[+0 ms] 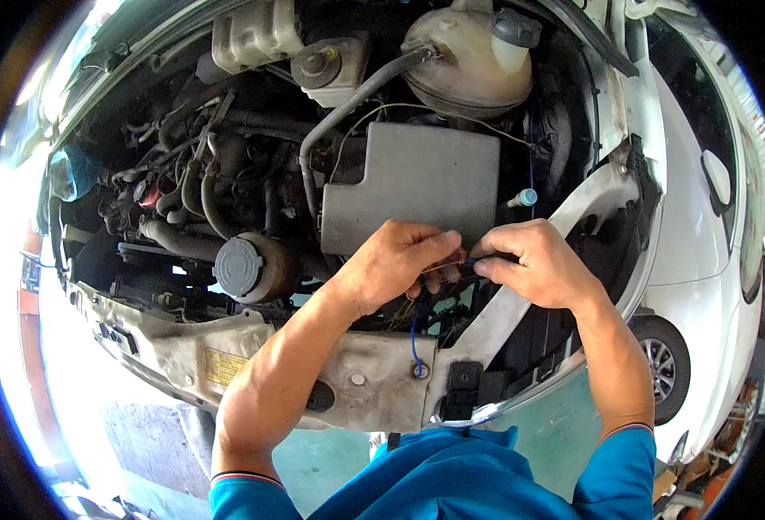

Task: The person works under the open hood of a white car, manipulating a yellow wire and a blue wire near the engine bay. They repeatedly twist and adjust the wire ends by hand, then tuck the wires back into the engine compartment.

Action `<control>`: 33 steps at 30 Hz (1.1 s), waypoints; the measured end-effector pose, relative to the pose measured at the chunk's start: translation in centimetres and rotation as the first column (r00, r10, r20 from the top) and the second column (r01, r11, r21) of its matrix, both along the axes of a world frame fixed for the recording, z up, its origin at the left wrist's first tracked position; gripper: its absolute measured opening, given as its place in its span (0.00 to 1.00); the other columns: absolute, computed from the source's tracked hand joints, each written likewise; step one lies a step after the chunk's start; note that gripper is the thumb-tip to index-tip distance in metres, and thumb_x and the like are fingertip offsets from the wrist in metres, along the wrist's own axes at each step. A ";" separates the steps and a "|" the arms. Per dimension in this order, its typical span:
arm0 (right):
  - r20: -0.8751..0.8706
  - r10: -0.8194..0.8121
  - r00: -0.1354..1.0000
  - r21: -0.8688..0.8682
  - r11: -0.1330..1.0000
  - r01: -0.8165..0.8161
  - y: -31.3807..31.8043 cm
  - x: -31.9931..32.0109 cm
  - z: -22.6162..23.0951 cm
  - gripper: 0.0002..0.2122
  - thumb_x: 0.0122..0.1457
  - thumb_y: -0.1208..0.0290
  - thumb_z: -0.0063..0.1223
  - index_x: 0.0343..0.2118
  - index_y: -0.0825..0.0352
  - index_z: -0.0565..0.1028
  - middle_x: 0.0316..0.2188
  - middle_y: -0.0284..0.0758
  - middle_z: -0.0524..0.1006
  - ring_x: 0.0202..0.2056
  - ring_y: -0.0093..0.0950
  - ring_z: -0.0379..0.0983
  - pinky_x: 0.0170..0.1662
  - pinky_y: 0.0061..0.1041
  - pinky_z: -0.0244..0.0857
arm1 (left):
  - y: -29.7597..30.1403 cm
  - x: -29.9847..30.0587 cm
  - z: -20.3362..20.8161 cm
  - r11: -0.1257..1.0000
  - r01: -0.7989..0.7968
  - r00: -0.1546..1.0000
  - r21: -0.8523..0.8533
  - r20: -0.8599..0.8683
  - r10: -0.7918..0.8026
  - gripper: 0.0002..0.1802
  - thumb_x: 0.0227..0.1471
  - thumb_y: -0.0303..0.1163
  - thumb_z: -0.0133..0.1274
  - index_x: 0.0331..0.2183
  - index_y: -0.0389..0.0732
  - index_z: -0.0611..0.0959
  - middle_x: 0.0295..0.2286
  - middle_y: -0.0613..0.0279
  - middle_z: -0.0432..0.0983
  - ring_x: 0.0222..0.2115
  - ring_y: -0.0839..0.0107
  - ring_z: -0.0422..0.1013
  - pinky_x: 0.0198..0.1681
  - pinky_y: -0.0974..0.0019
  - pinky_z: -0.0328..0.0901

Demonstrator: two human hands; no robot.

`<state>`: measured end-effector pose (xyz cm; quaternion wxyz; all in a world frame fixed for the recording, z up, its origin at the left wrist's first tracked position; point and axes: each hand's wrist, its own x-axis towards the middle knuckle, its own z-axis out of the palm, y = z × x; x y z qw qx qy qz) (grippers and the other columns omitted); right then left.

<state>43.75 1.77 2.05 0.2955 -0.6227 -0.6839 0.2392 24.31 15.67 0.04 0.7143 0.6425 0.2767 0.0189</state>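
Note:
Both my hands meet over the near edge of a grey box cover in an open engine bay. My left hand is closed, its fingers pinching a thin orange-yellow wire. Close beside it, my right hand pinches a thin dark wire, bluish near the fingertips. The wire ends between the fingers are too small to make out. Below my left hand, a blue wire hangs down to the pale front crossmember. Several thin yellowish wires show beside it, partly hidden by my fingers.
A round-capped reservoir and dark hoses lie left. A large yellowed tank and a smaller capped reservoir stand at the back. A blue-capped piece is right of the cover. A white car stands at far right.

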 end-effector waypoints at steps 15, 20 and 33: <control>0.018 0.024 1.000 0.064 0.998 -0.025 0.0 -0.1 -0.7 0.07 0.54 0.70 0.65 0.31 0.68 0.82 0.28 0.42 0.82 0.31 0.42 0.80 0.35 0.36 0.72 | -0.2 0.3 0.2 0.989 0.022 0.994 -0.148 -0.099 -0.037 0.21 0.62 0.47 0.57 0.34 0.36 0.86 0.25 0.62 0.81 0.25 0.76 0.74 0.25 0.73 0.65; 0.021 0.045 0.999 0.090 0.995 -0.047 0.2 0.0 -1.0 0.07 0.53 0.72 0.65 0.31 0.69 0.81 0.27 0.41 0.81 0.30 0.40 0.80 0.33 0.34 0.72 | -0.1 0.1 0.2 0.991 0.137 0.986 -0.009 -0.090 -0.137 0.18 0.60 0.43 0.60 0.34 0.36 0.86 0.25 0.63 0.81 0.24 0.78 0.74 0.24 0.73 0.65; -0.047 -0.008 0.999 0.070 0.997 0.011 0.1 0.2 -0.7 0.07 0.56 0.69 0.64 0.31 0.68 0.81 0.26 0.44 0.81 0.30 0.43 0.80 0.34 0.36 0.71 | -1.6 -0.1 -0.5 0.762 -0.018 0.986 0.647 0.139 -0.095 0.14 0.51 0.32 0.66 0.38 0.34 0.85 0.27 0.54 0.82 0.28 0.72 0.77 0.34 0.64 0.72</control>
